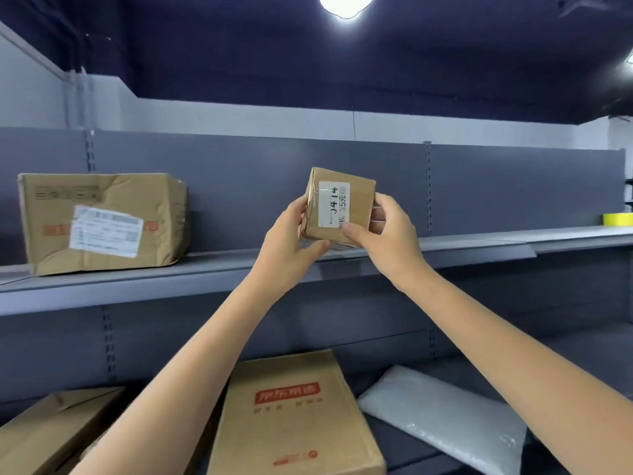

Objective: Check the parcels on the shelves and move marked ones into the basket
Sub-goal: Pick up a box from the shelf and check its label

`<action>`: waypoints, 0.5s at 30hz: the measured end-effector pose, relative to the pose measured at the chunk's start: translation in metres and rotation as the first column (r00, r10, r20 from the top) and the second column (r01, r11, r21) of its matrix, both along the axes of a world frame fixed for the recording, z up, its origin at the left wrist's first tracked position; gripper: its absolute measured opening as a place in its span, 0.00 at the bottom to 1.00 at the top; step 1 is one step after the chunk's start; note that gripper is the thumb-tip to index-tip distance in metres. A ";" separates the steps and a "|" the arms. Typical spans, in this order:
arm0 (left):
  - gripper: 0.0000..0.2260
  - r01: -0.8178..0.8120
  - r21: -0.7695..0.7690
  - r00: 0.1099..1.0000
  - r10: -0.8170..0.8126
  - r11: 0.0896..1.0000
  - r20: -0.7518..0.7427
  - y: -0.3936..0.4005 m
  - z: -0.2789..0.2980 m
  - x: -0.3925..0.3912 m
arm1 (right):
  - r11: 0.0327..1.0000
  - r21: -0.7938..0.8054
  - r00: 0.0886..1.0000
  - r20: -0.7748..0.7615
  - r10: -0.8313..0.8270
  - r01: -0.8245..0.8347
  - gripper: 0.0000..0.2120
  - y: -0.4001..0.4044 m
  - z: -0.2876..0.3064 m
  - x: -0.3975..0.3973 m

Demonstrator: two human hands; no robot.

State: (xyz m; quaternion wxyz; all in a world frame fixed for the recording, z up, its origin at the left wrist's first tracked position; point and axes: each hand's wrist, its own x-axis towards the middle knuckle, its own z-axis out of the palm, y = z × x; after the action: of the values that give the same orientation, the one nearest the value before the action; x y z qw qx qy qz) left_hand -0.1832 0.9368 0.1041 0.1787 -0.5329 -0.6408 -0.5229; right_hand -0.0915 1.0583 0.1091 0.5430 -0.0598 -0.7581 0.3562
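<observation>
- Both hands hold 1 small brown parcel (339, 209) up in front of the upper shelf (479, 246), at about the level of its front edge; whether its underside touches the shelf cannot be told.
- The left hand (291, 234) grips the parcel's left side and lower corner, thumb under the bottom edge.
- The right hand (387, 231) grips the right side, thumb pressed on the front face near the bottom, fingers wrapped behind.
- A white label (334, 204) on the parcel's front faces the camera, turned sideways, with printed digits and characters.
- A large dented carton (102, 217) with a white shipping label stands well to the left on the same shelf.
- A yellow roll (620, 219) sits at the far right of that shelf.
- On the lower shelf, a brown box with red print (291, 416) lies between the forearms, a grey-white poly bag (445, 416) just to its right, and another brown box (51, 430) at the lower left.
- No basket appears in view.
</observation>
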 end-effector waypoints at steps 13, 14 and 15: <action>0.28 -0.011 0.091 0.988 0.025 0.996 -0.151 -0.143 -0.023 -0.022 | 0.959 0.275 0.981 0.195 0.012 -0.066 0.57 -0.128 -0.013 -0.004; 0.28 0.000 0.089 0.988 0.013 0.996 -0.153 -0.149 -0.020 -0.021 | 0.948 0.315 0.980 0.194 -0.031 -0.033 0.56 -0.133 -0.011 -0.004; 0.27 0.012 0.084 0.989 0.001 0.996 -0.151 -0.154 -0.016 -0.021 | 0.938 0.345 0.983 0.173 -0.070 0.006 0.55 -0.138 -0.009 -0.004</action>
State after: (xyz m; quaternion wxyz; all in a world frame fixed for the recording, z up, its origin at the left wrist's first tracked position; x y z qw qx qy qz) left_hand -0.2040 0.7830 0.0877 0.2476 -0.5646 -0.6014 -0.5083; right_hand -0.0954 0.9200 0.1005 0.4802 -0.0110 -0.8537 0.2010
